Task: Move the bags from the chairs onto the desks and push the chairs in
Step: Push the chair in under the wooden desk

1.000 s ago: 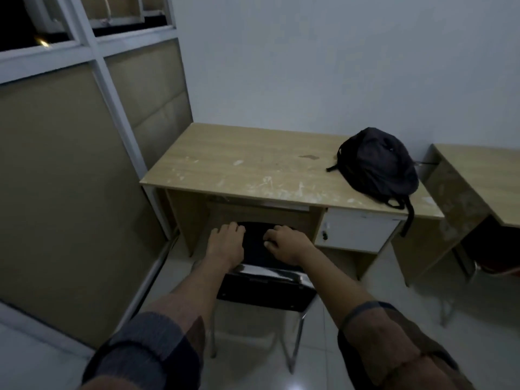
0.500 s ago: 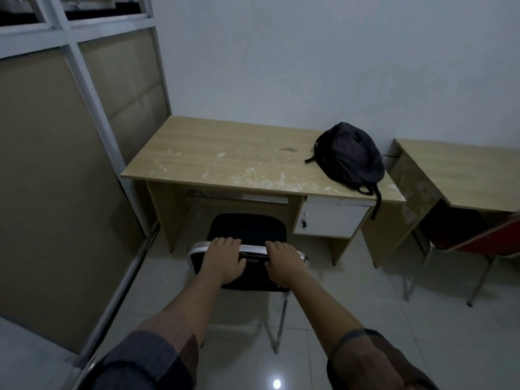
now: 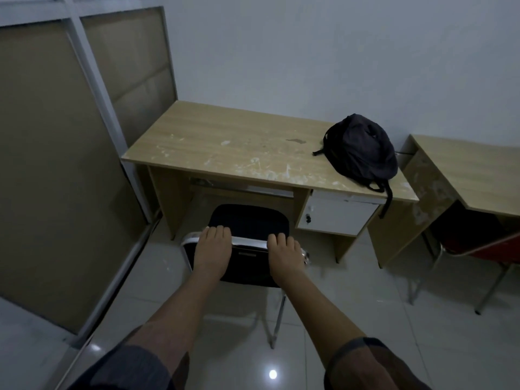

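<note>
A black chair [image 3: 249,223] with a chrome frame stands in front of the wooden desk [image 3: 225,144], its seat partly under the desk's front edge. My left hand [image 3: 212,249] and my right hand [image 3: 284,254] both grip the top of its backrest. A black backpack [image 3: 361,149] lies on the right end of the desk, one strap hanging over the front edge. To the right, a red chair [image 3: 478,243] is tucked partly under a second wooden desk [image 3: 472,170].
A partition wall [image 3: 70,136] with a metal frame runs along the left, close to the desk. A white drawer unit [image 3: 337,216] hangs under the desk's right side. The white back wall [image 3: 309,52] stands behind both desks. The floor [image 3: 365,305] is glossy tile.
The black chair has come back out from under the desk, and the view has pulled away. My hands went from the seat to the backrest and stay there.
</note>
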